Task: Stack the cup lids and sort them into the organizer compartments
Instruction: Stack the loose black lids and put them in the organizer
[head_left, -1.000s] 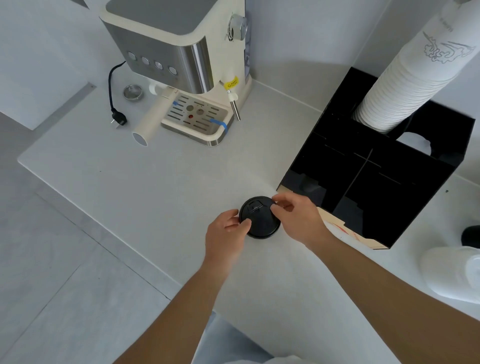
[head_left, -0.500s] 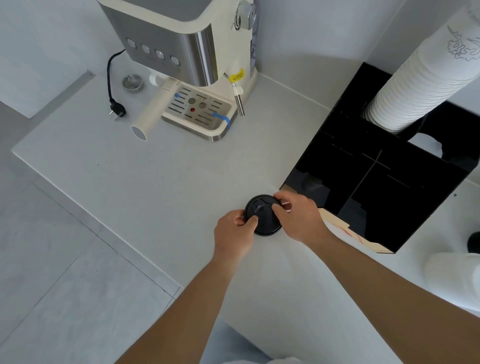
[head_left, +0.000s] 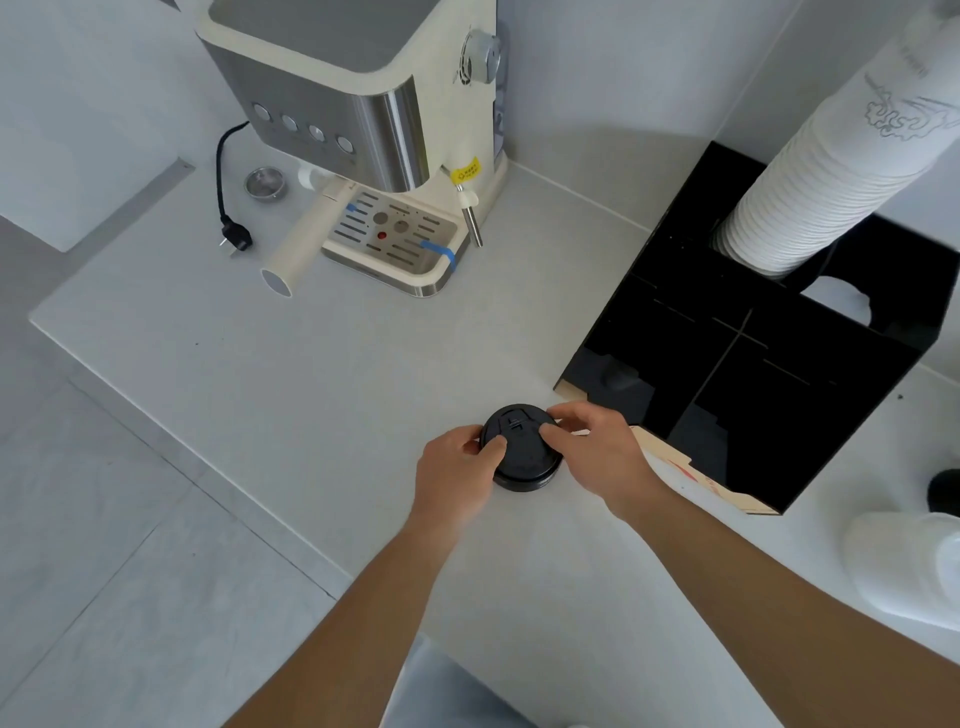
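Head view: black lids gripped between left fingers and right fingers.

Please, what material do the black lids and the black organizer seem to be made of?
Black lids: probably thin molded plastic, matte, with a raised rim and a molded sip tab. Black organizer: probably acrylic, glossy; its flat panels reflect light and join in slots.

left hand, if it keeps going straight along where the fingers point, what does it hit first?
The left hand points up-right, and its fingers already grip the stack of black cup lids. Past the lids, the right hand likely comes next, ahead of the black organizer; depth is unclear.
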